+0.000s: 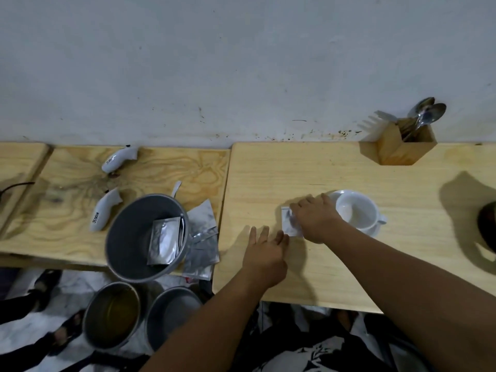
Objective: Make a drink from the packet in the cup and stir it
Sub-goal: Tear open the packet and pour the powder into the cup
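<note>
A silvery packet [287, 224] lies flat on the light wooden table [349, 264], just left of a white cup [354, 213] that stands on a white saucer [374, 230]. The cup looks empty. My right hand [315, 217] rests on top of the packet, fingers bent over its right part, and hides some of it. My left hand [264, 253] lies on the table just below and left of the packet, fingers spread, its fingertips near the packet's lower left corner. Spoons [425, 114] stand in a wooden holder [397, 149] at the back right.
On a lower wooden board at the left stands a grey metal bucket [126, 237] with used packets in it, more packets [204, 237] beside it, and two white handheld devices [104, 210]. Two metal tins [112, 318] sit on the floor. A dark object [487, 226] is at the right edge.
</note>
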